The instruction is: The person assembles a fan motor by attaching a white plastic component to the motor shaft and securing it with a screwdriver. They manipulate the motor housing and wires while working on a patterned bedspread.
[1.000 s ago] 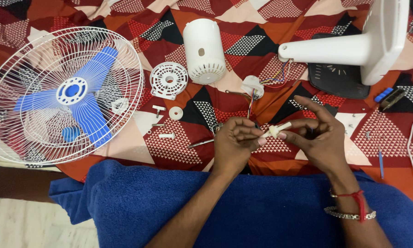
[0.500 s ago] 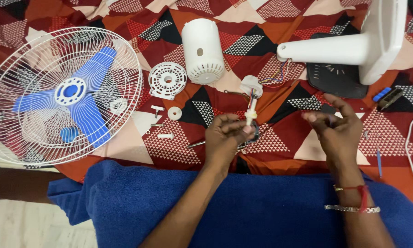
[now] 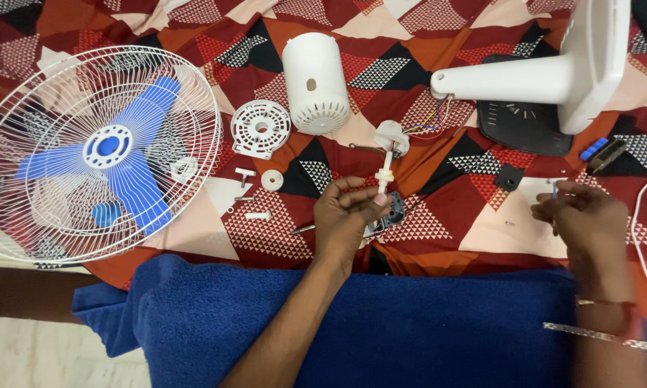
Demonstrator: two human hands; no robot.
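Left hand (image 3: pixel 349 215) pinching the white shaft (image 3: pixel 385 172) upright; right hand (image 3: pixel 582 212), fingers curled on a small blue tool (image 3: pixel 554 190), now well apart near the quilt's (image 3: pixel 467 230) right edge.

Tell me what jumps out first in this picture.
A white fan cage with blue blades lies at far left on the patterned cloth. At centre, the left hand holds a small white shaft upright, while the right hand hovers at the right.

Glossy white plastic spindle (image 3: pixel 385 174), wire-metal fan guard (image 3: pixel 97 151), patterned cotton bedsheet (image 3: pixel 438 223).
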